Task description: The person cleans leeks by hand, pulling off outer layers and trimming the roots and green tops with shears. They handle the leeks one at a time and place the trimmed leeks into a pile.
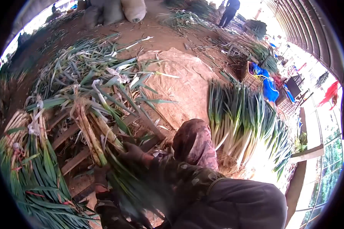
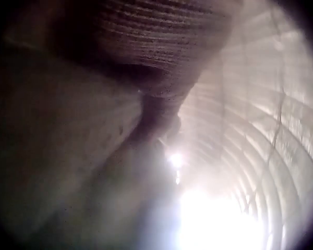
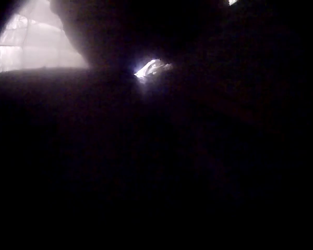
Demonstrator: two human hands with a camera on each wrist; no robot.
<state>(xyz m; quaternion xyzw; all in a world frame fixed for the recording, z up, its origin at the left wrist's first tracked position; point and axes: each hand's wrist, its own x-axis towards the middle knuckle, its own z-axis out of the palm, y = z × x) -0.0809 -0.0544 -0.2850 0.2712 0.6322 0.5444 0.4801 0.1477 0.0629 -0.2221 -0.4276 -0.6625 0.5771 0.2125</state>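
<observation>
Sacks (image 1: 133, 10) and a person (image 1: 229, 13) stand far back, a crate (image 1: 252, 80) nearer, right.

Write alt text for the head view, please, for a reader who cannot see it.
A person's gloved hands grip long leek-like stalks, blurred toward their leafy ends. Tied bunches of similar stalks lie at the left, and a neat row stands at the right. Beyond are a tan sheet and a leafy heap.
</observation>
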